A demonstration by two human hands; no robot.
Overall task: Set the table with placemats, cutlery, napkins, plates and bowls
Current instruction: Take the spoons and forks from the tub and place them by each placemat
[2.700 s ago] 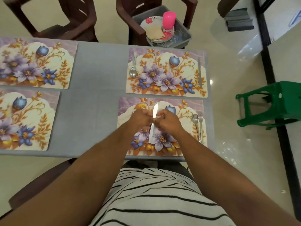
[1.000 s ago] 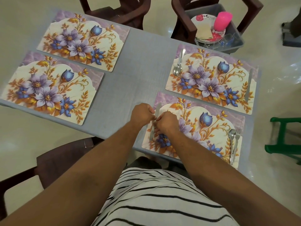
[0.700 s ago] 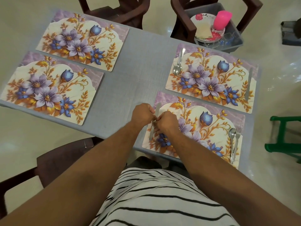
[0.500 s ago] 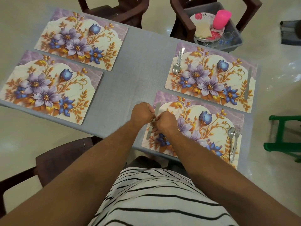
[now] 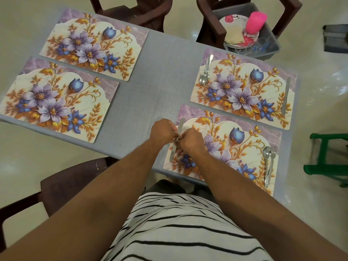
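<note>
Here, head view: left hand [image 5: 163, 131] and right hand [image 5: 190, 141] both pinch the table knife [image 5: 180, 127] mid-length, fingers curled. Knife lies along the left edge of the near-right floral placemat [image 5: 244, 147]; spoon [image 5: 266, 162] and fork [image 5: 272, 159] lie at that placemat's right edge.
</note>
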